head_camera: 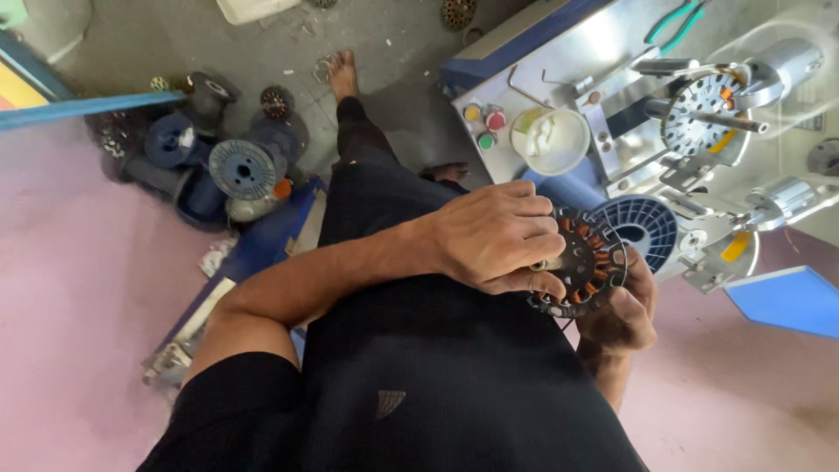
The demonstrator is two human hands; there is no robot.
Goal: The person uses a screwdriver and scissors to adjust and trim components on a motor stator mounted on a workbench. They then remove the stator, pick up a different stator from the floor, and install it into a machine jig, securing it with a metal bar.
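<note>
Both hands are closed on one wound motor core (584, 262), a dark toothed ring with copper coils, held over the lap just in front of the machine. The left hand (494, 236) crosses the body and lies over the ring's near face, its grip clenched on the rim, fingers curled over the top edge and thumb beneath. The right hand (622, 306) cups the ring from below and behind, fingers wrapped under its lower edge; most of that hand is hidden by the ring. In my judgement the step in hand is handling or checking the wound core off the machine; the fingertips seem busy at the centre hole, though what they work on is too small to tell. Any further move calls for a firm two-handed hold so the coils are not scraped. Just beyond the ring stands a blue spool (645, 225). On the winding machine (612, 52) a second core (699, 112) sits mounted on a spindle, with a white cup (552, 140) and coloured buttons (486, 122) beside it. More spools (243, 168) lie on the floor (140, 44) to the left.
</note>
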